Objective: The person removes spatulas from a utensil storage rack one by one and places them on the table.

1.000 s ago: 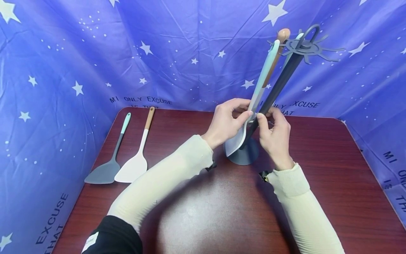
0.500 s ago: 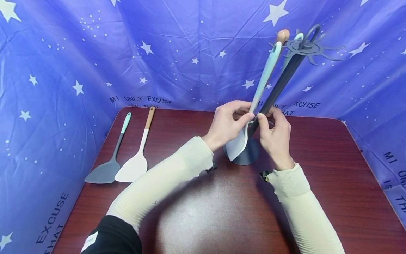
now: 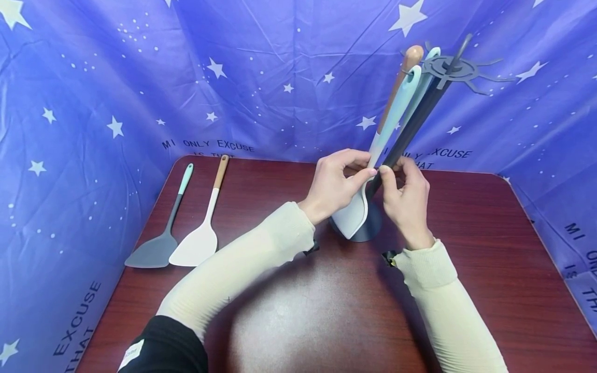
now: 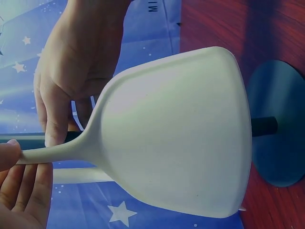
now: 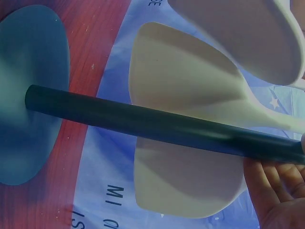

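Note:
My left hand (image 3: 333, 178) pinches the neck of a white spatula (image 3: 352, 215) with a mint handle, which stands upright along a dark utensil rack. In the left wrist view its broad blade (image 4: 171, 133) covers much of the rack's pole. With its thumb and fingers, my right hand (image 3: 408, 199) grips that pole (image 3: 417, 127). The mint handle's holed end is at the hooks of the rack's top disc (image 3: 448, 70). Behind it are a wooden handle (image 3: 412, 57) and a second mint handle (image 3: 434, 54). A pale blade (image 5: 190, 71) is behind the pole in the right wrist view.
At the left of the red-brown table (image 3: 485, 259) lie a grey spatula (image 3: 151, 251) with a mint grip and a white spatula (image 3: 198, 243) with a wooden grip. The rack's round base (image 3: 373, 228) stands on the table. A blue starry curtain (image 3: 261, 67) surrounds it.
The rack has turned about its pole, so its top loop now shows edge-on. The held spatula's handle end has moved slightly right and down, and its blade has swung right and toward me.

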The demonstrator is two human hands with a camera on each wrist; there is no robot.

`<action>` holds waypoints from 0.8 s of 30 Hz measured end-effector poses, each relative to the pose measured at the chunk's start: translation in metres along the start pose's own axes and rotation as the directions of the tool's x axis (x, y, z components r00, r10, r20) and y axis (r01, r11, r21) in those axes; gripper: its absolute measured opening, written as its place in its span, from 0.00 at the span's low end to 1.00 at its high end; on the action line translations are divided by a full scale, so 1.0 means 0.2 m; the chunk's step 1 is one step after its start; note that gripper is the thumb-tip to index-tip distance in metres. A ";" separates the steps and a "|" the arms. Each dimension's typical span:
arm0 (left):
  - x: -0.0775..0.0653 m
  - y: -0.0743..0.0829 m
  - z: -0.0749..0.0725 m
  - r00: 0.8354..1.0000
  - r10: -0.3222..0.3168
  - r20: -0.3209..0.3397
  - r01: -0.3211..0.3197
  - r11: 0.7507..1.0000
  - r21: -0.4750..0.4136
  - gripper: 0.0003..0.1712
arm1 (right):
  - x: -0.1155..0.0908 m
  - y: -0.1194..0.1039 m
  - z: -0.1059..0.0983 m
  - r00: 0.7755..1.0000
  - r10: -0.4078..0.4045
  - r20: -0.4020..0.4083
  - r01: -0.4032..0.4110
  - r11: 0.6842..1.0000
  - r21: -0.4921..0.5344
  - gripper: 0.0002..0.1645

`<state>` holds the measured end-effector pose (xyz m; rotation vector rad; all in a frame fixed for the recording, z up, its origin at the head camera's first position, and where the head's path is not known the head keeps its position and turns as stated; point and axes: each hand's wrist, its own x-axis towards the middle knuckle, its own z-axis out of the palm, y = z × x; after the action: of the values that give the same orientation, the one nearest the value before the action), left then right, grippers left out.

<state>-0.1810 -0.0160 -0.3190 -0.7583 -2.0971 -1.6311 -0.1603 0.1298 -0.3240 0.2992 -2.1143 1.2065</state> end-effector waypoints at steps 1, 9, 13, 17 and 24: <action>0.00 0.00 0.00 1.000 0.001 -0.002 -0.001 1.000 -0.002 0.13 | 0.00 0.00 0.00 1.000 -0.003 -0.002 0.003 1.000 -0.001 0.10; -0.01 0.00 0.01 0.998 0.057 -0.021 -0.057 0.998 0.014 0.13 | 0.00 0.01 0.00 1.000 0.004 0.006 -0.004 1.000 0.003 0.09; -0.02 0.00 0.00 0.997 0.069 -0.027 -0.069 0.997 0.018 0.13 | 0.00 0.01 0.00 1.000 0.008 0.010 -0.008 1.000 0.001 0.08; -0.03 0.01 0.00 0.996 0.090 -0.030 -0.090 0.996 0.008 0.12 | 0.00 0.01 0.00 1.000 0.009 0.010 -0.009 1.000 -0.001 0.09; -0.03 0.01 -0.01 0.993 0.112 -0.038 -0.112 0.994 -0.008 0.12 | 0.00 0.00 0.01 1.000 0.006 0.006 -0.006 1.000 -0.011 0.09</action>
<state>-0.1746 -0.0182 -0.3201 -0.8265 -1.9852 -1.5847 -0.1606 0.1286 -0.3238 0.2922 -2.1274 1.1986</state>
